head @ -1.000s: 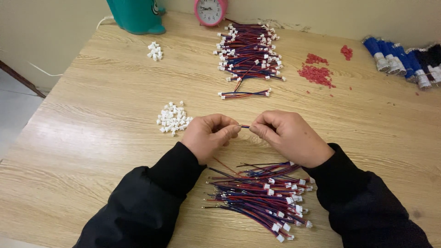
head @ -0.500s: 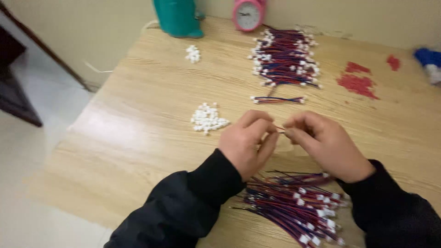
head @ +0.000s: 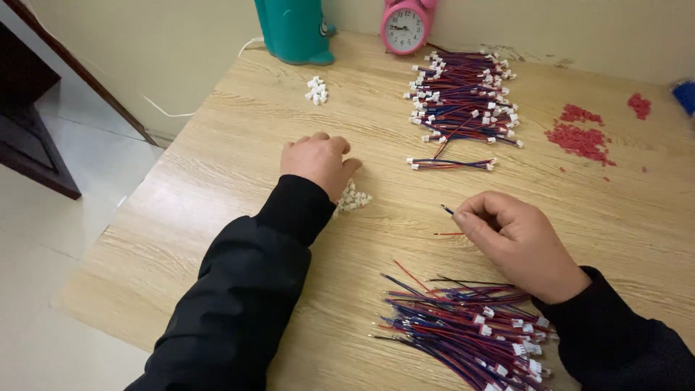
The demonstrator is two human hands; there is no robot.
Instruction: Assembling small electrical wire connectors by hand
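The left hand (head: 318,161) rests knuckles-up over the small heap of white plugs (head: 352,198) near the middle of the table (head: 217,181), a little toward its left edge. The fingers curl down onto the heap and hide most of it; only the plugs on the hand's right side show, so I cannot tell whether a plug is pinched between the fingertips.

The right hand (head: 517,242) lies well apart, toward the near right corner, and it is closed in a pinch on a thin wire pair (head: 449,221). The bare ends of the wires stick out from the thumb and forefinger, one dark end aimed up and left, one red end pointing straight left. Their long axis thus runs roughly across the table, toward the heap of plugs, with open wood between the wire tips and the plugs. The left hand is plainly the nearer one to the plugs.

The left forearm reaches forward from the near edge, its wrist about level. The right wrist sits just above the loose bundle of wires (head: 463,333) at the near edge. A finished pile of wires (head: 463,101) lies by the far edge.
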